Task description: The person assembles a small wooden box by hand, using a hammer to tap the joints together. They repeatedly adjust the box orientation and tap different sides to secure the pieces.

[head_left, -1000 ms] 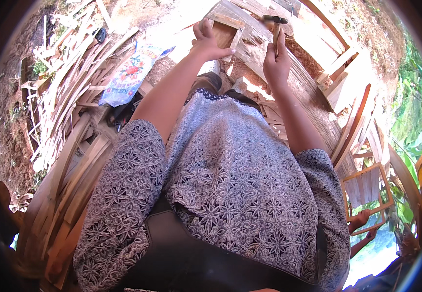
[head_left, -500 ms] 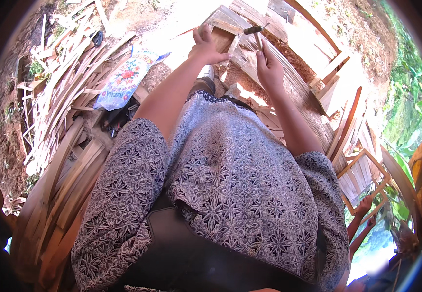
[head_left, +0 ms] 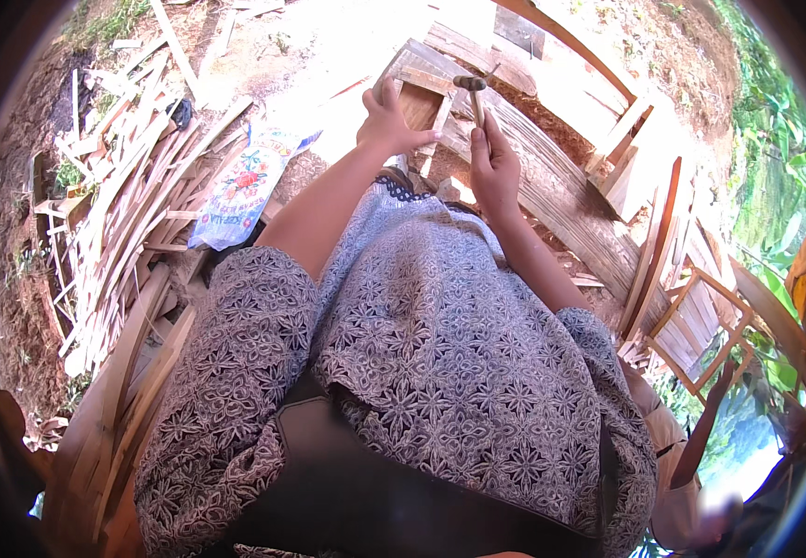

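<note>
Ahead of me a small wooden box or frame (head_left: 419, 104) made of boards lies tilted at the top of the view. My left hand (head_left: 389, 128) grips its near left edge, thumb stretched out to the right and fingers over the far side. Just to the right, my right hand (head_left: 496, 172) is closed round the pale handle of a hammer (head_left: 471, 84). The hammer's dark head is raised beside the box's right side, apart from it. Any nail at the box is too small to make out.
A long plank (head_left: 561, 195) runs slantwise at the right. Thin wood strips (head_left: 133, 205) are heaped at the left, beside a printed plastic sack (head_left: 245, 191). At the lower right, another person's arm (head_left: 705, 423) reaches to a wooden frame (head_left: 673, 339).
My right hand and the hammer have shifted slightly left and down, toward the box. My left hand stays on the box. At the right, the other person's arm and the frame have moved.
</note>
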`<state>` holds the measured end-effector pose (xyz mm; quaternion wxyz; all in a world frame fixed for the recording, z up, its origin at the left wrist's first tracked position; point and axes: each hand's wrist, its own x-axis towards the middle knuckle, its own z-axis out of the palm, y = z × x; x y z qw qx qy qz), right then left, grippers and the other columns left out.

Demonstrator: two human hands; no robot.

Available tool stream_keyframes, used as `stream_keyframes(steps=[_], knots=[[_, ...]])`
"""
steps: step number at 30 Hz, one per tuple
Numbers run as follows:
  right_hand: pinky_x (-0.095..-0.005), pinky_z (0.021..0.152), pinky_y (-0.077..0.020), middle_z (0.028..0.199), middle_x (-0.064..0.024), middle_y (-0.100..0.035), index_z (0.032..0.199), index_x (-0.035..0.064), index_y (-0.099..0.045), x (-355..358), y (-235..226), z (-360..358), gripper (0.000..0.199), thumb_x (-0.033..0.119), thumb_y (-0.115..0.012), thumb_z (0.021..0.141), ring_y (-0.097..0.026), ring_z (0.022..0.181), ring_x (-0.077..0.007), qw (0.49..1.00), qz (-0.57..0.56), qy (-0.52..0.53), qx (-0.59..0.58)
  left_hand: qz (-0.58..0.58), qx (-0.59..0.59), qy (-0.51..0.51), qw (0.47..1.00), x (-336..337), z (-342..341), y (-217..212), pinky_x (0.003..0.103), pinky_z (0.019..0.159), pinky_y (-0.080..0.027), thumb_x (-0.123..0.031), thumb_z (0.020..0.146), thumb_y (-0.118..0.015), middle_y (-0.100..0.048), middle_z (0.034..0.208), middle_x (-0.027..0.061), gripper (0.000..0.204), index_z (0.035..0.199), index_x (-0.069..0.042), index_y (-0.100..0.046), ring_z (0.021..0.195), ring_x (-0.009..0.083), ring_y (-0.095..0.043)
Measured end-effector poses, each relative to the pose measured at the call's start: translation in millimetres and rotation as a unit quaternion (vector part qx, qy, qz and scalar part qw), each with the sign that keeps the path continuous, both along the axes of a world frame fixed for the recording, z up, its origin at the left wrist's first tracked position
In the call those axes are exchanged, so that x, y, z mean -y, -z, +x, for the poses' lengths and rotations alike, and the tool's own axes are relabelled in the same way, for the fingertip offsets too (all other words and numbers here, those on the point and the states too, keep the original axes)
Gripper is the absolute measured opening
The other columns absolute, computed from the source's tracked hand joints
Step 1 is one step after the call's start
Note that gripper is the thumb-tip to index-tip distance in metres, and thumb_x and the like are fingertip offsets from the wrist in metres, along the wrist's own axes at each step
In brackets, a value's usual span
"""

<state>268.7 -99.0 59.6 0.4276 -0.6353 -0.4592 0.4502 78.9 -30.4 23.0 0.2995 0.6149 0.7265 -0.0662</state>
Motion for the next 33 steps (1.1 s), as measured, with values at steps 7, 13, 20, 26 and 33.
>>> stream_keyframes(steps=[7,13,20,26,33], knots=[[-0.0330,0.070,-0.0497,0.092,-0.0144,-0.070,0.144,0.0132,-0.057,17.5,58.5,56.1,0.042,0.019,-0.057,0.103,-0.063,0.072,-0.0177,0.993,-0.063,-0.014,0.094,-0.047,0.036,-0.009,0.998,14.5,50.1,-12.2,0.048,0.105,-0.050,-0.071,0.063,-0.084,-0.004,0.155,0.0348,0.148,0.159,-0.007,0.009,0.125,0.0478,-0.056],[-0.0360,0.075,-0.0515,0.097,-0.0198,-0.072,0.142,0.0044,-0.056,31.3,37.0,59.1,0.042,0.020,-0.057,0.102,-0.070,0.084,-0.0245,0.988,-0.083,-0.030,0.130,-0.032,0.058,0.001,0.998,16.4,65.0,-2.0,0.043,0.105,-0.051,-0.064,0.069,-0.084,0.001,0.157,0.0346,0.144,0.160,-0.010,0.013,0.126,0.0466,-0.057],[-0.0213,0.054,-0.0294,0.074,0.0092,-0.045,0.137,0.0072,-0.060,65.1,42.4,101.8,0.034,0.018,-0.057,0.105,-0.039,0.064,-0.0012,0.988,-0.110,0.098,-0.035,-0.051,0.271,-0.144,0.950,6.4,17.1,18.0,0.043,0.104,-0.051,-0.043,0.088,-0.076,-0.028,0.151,0.0297,0.108,0.156,0.008,-0.009,0.133,0.0354,-0.049],[-0.0281,0.059,-0.0437,0.074,0.0004,-0.062,0.127,0.0024,-0.066,127.5,101.5,181.5,0.034,0.024,-0.058,0.103,-0.054,0.066,-0.0073,0.974,-0.202,0.066,0.081,-0.205,0.529,-0.155,0.809,14.5,19.4,2.1,0.035,0.095,-0.055,-0.031,0.100,-0.066,-0.065,0.123,0.0155,0.062,0.144,0.008,-0.046,0.105,0.0184,-0.067],[-0.0241,0.057,-0.0402,0.075,0.0032,-0.060,0.128,0.0012,-0.066,154.1,145.2,175.7,0.035,0.024,-0.060,0.102,-0.051,0.065,-0.0045,0.977,-0.176,0.115,-0.037,-0.097,0.426,-0.041,0.899,-3.7,33.2,-6.5,0.033,0.090,-0.055,-0.024,0.096,-0.070,-0.067,0.123,0.0123,0.050,0.136,0.004,-0.057,0.110,0.0181,-0.065]])
